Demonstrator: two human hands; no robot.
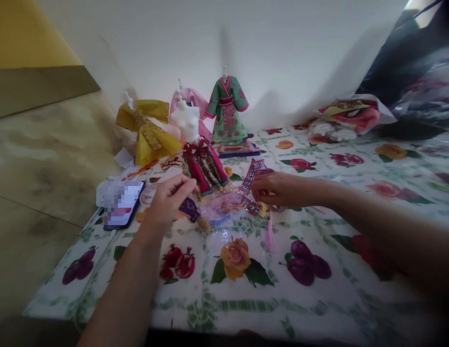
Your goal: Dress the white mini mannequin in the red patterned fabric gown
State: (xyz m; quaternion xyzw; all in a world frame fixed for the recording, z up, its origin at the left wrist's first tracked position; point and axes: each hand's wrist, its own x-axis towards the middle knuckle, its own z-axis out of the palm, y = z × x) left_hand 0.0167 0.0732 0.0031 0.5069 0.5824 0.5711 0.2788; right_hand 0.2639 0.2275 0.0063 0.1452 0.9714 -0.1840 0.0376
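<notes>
My left hand (173,197) is beside the doll's dark red skirt (206,166), thumb and fingertips drawn together. Whether anything sits in that pinch is hidden. The skirt is on a small white dress form (186,118) with a bare torso. My right hand (271,189) reaches in from the right with curled fingers, over a heap of trims. Close to those fingers lies a patterned ribbon (250,176); what they grip cannot be made out. Between my hands are clear plastic wrapping (224,207), a purple lace piece (190,209) and a pink tassel (269,235).
Behind stand dolls' dresses in yellow (148,135), pink (195,99) and green (227,111), with folded cloth (238,148) below the green one. A phone (123,206) lies left. Bagged fabric (354,115) sits back right, on the fruit-patterned tablecloth (238,306), against a white wall.
</notes>
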